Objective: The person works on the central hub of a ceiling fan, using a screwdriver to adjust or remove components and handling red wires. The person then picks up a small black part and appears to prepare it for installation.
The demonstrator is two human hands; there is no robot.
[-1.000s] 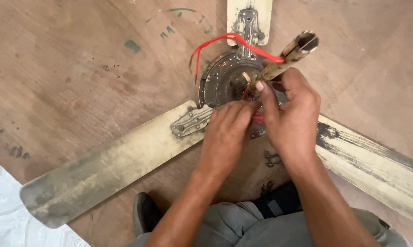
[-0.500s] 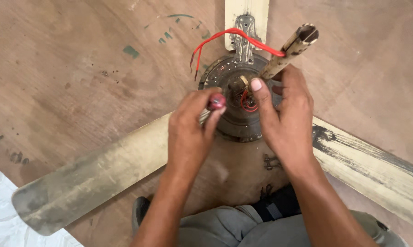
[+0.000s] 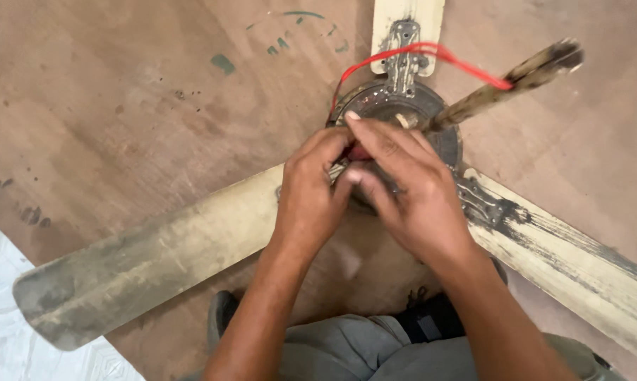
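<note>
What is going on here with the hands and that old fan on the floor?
A person crouches over a dirty ceiling fan lying on a brown floor. Both hands, left hand and right hand, meet over the hub, pinching something small and red between the fingertips. A red wire loops above the hub, and the rod sticks out to the right.

A ceiling fan is lying on the floor [image 3: 121,106], its motor hub [image 3: 403,106] sitting in the upper middle of the view. Three blades are spreading from the hub: one blade [image 3: 142,261] is running down to the left, another [image 3: 579,261] down to the right, a third [image 3: 408,21] straight up. A rod [image 3: 502,88] is sticking out from the hub to the upper right, with a wire [image 3: 431,51] looping over the hub to it. The left hand [image 3: 311,197] and the right hand [image 3: 410,190] are resting side by side on the hub's near edge, touching each other. The person's knees [image 3: 361,353] are lying below, between the two lower blades.
</note>
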